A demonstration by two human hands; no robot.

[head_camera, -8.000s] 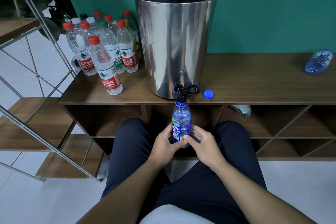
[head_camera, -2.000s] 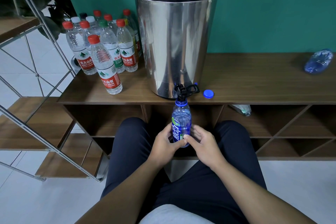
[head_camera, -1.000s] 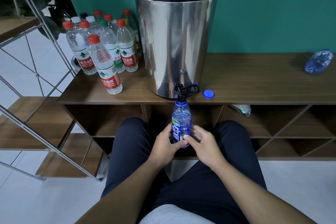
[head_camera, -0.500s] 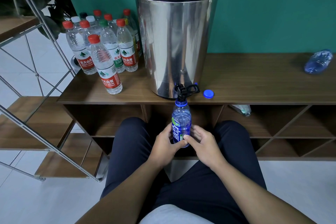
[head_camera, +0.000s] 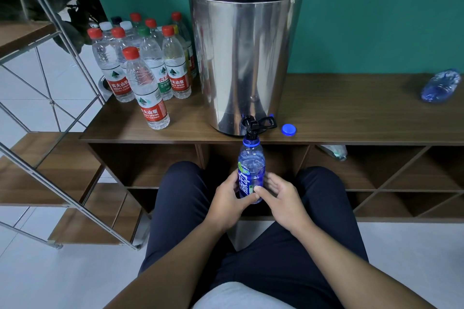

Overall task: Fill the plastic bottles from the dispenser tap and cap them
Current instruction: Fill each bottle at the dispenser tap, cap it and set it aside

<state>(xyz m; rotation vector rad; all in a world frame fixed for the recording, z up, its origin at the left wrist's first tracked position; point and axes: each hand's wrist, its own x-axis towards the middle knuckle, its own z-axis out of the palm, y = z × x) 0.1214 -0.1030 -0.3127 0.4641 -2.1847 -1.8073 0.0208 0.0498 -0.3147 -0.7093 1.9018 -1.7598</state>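
A blue plastic bottle (head_camera: 251, 170) stands upright with its open mouth right under the black tap (head_camera: 251, 125) of the steel dispenser (head_camera: 244, 57). My left hand (head_camera: 229, 199) grips the bottle's lower left side. My right hand (head_camera: 278, 198) holds its lower right side, thumb on the label. The bottle's blue cap (head_camera: 288, 129) lies on the wooden shelf top (head_camera: 351, 118), just right of the tap.
Several capped clear bottles (head_camera: 140, 70) stand in a group left of the dispenser. A crumpled blue bottle (head_camera: 440, 86) lies at the shelf's far right. Another bottle (head_camera: 334, 152) lies in a cubby below. A metal-framed wooden rack (head_camera: 50, 170) stands at left.
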